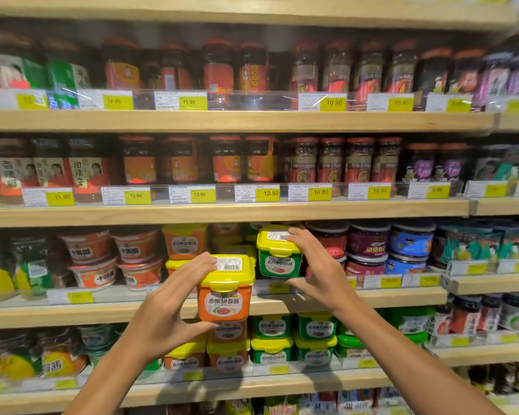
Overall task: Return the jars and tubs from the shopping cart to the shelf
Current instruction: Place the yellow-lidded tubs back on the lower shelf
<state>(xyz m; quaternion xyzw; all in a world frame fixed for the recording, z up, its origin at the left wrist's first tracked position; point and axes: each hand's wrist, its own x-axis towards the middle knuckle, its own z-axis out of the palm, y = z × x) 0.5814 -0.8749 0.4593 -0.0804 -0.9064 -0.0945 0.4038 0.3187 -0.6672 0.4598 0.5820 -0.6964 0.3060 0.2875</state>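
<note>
My left hand grips an orange tub with a yellow lid, fingers over its lid and thumb under its base, held in front of the shelf edge. My right hand grips a green tub with a yellow lid, fingers on its lid and thumb below, at the front of the third shelf. Both tubs are upright. An orange tub of the same kind stands on that shelf behind them. The shopping cart is out of view.
Red bowl-shaped tubs stand left on the third shelf, round tubs right. Stacked orange and green tubs fill the shelf below. Jars line the two upper shelves behind clear rails with yellow price tags.
</note>
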